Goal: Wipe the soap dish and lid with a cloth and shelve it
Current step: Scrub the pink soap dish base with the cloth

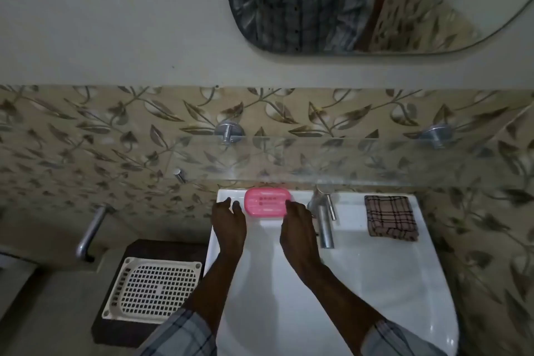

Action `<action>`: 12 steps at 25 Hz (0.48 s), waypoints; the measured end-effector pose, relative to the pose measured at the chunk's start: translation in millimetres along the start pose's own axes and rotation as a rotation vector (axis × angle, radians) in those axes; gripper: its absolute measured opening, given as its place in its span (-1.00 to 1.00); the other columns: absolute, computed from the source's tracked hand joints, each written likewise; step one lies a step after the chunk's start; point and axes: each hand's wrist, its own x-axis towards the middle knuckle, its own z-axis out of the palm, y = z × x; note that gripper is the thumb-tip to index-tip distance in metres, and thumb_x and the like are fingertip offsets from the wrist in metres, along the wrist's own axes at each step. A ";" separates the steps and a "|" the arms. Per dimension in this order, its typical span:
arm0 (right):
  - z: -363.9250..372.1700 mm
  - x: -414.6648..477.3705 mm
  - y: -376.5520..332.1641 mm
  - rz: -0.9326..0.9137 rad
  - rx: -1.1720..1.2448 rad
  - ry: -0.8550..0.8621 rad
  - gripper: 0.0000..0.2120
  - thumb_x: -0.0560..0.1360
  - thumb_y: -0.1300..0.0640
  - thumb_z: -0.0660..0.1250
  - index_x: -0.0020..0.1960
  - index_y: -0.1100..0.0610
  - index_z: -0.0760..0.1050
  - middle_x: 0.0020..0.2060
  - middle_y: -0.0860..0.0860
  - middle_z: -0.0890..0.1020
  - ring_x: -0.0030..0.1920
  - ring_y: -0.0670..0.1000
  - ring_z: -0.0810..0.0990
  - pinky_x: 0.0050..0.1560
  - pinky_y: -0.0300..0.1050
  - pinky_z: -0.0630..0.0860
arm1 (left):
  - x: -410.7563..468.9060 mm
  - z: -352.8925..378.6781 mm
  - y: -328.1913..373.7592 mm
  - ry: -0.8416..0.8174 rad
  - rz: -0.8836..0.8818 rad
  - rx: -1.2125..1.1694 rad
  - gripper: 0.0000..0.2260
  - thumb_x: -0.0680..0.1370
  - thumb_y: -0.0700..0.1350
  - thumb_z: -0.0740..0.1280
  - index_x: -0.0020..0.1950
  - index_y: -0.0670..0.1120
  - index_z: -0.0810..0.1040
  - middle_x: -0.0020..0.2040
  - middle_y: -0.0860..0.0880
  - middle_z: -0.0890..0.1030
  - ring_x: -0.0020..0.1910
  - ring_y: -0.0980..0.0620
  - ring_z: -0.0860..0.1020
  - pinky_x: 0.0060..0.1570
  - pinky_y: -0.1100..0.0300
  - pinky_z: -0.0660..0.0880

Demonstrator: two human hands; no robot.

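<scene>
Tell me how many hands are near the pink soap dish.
2: left hand beside the left end of the soap dish, right hand at its right end; none seems hidden.

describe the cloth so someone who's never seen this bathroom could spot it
Find the white sink below the glass shelf. On its back ledge, right of the metal tap, lies the folded cloth. It is the only fabric there, brown with dark checks, unlike the glossy pink soap dish left of the tap.
</scene>
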 end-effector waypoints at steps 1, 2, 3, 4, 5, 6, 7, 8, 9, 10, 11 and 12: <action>5.1 10.8 3.7 0.129 -0.028 -0.073 -0.61 0.62 0.32 0.15 0.44 0.30 0.33 0.26 0.22 0.53 0.29 0.17 0.48 0.34 -0.01 0.42 | 8.6 2.6 1.7 -0.039 -0.025 -0.003 -0.68 0.62 -0.18 0.27 0.29 -0.36 0.54 0.21 -0.35 0.58 0.25 -0.28 0.52 0.29 0.04 0.33; 8.6 20.2 4.4 0.209 -0.047 -0.121 -0.60 0.64 0.29 0.10 0.47 0.30 0.27 0.25 0.21 0.52 0.28 0.15 0.45 0.34 -0.04 0.38 | 12.9 5.8 3.7 -0.096 -0.030 0.020 -0.69 0.62 -0.16 0.28 0.25 -0.35 0.57 0.18 -0.34 0.60 0.22 -0.27 0.54 0.24 0.06 0.35; 14.3 28.8 9.4 0.273 -0.053 -0.139 -0.60 0.64 0.28 0.09 0.46 0.30 0.26 0.23 0.21 0.52 0.27 0.14 0.45 0.32 -0.07 0.36 | 19.9 8.7 4.4 -0.149 -0.010 0.060 -0.73 0.61 -0.16 0.28 0.13 -0.34 0.62 0.09 -0.34 0.64 0.14 -0.27 0.58 0.13 0.05 0.37; 17.6 35.9 12.2 0.304 -0.019 -0.139 -0.62 0.63 0.29 0.11 0.44 0.30 0.28 0.21 0.22 0.53 0.26 0.14 0.45 0.31 -0.08 0.36 | 24.9 9.5 6.1 -0.201 0.001 0.089 -0.77 0.60 -0.18 0.28 -0.09 -0.31 0.65 -0.04 -0.34 0.66 0.00 -0.28 0.60 -0.03 0.04 0.37; 21.5 42.0 10.3 0.335 -0.007 -0.171 -0.63 0.62 0.31 0.13 0.42 0.31 0.32 0.20 0.23 0.53 0.26 0.16 0.45 0.31 -0.07 0.36 | 27.3 13.1 5.1 -0.235 0.019 0.120 -0.72 0.58 -0.21 0.28 -0.32 -0.25 0.56 -0.17 -0.36 0.65 -0.16 -0.28 0.58 -0.17 0.04 0.32; 22.9 42.6 7.2 0.368 0.033 -0.166 -0.63 0.61 0.32 0.14 0.41 0.31 0.34 0.21 0.25 0.53 0.26 0.18 0.46 0.30 -0.05 0.37 | 26.6 15.6 2.9 -0.238 0.036 0.157 -0.67 0.56 -0.24 0.27 -0.43 -0.19 0.44 -0.26 -0.36 0.62 -0.26 -0.27 0.55 -0.26 0.07 0.26; 25.7 43.3 7.0 0.377 0.056 -0.161 -0.63 0.60 0.33 0.16 0.40 0.31 0.37 0.21 0.26 0.54 0.26 0.19 0.47 0.30 -0.03 0.39 | 25.4 14.4 3.3 -0.232 0.041 0.172 -0.66 0.55 -0.25 0.26 -0.45 -0.18 0.41 -0.30 -0.34 0.60 -0.29 -0.28 0.54 -0.28 0.10 0.23; 25.1 41.1 3.5 0.380 0.085 -0.123 -0.64 0.60 0.34 0.17 0.39 0.31 0.39 0.22 0.26 0.54 0.26 0.20 0.49 0.29 -0.02 0.41 | 23.9 12.9 3.9 -0.211 0.040 0.196 -0.69 0.55 -0.25 0.25 -0.42 -0.20 0.46 -0.31 -0.30 0.62 -0.26 -0.27 0.57 -0.28 0.11 0.22; 25.7 40.6 3.3 0.392 0.117 -0.087 -0.66 0.60 0.34 0.17 0.36 0.31 0.43 0.21 0.25 0.56 0.24 0.21 0.52 0.25 -0.02 0.44 | 21.9 11.3 4.7 -0.185 0.027 0.202 -0.71 0.56 -0.24 0.24 -0.37 -0.23 0.52 -0.30 -0.26 0.63 -0.23 -0.25 0.59 -0.28 0.13 0.23; 25.5 42.0 3.3 0.392 0.154 -0.011 -0.69 0.60 0.34 0.18 0.32 0.30 0.48 0.18 0.23 0.59 0.21 0.20 0.55 0.18 -0.05 0.47 | 19.7 10.1 5.5 -0.149 0.029 0.188 -0.70 0.58 -0.22 0.23 -0.35 -0.23 0.53 -0.30 -0.24 0.63 -0.23 -0.23 0.60 -0.28 0.14 0.25; 23.1 42.2 -0.3 0.400 0.199 0.072 -0.73 0.60 0.34 0.19 0.25 0.28 0.54 0.12 0.20 0.64 0.14 0.19 0.60 0.08 -0.09 0.50 | 15.8 9.1 8.3 -0.123 0.022 0.131 -0.67 0.59 -0.19 0.22 -0.36 -0.22 0.50 -0.33 -0.22 0.61 -0.25 -0.23 0.60 -0.28 0.13 0.30; 19.9 42.0 -4.5 0.419 0.268 0.157 -0.75 0.60 0.34 0.19 0.17 0.26 0.60 0.03 0.17 0.69 0.07 0.16 0.65 -0.01 -0.14 0.50 | 12.1 7.0 12.0 -0.086 -0.007 0.043 -0.65 0.61 -0.15 0.21 -0.36 -0.23 0.48 -0.35 -0.20 0.59 -0.27 -0.22 0.59 -0.27 0.09 0.40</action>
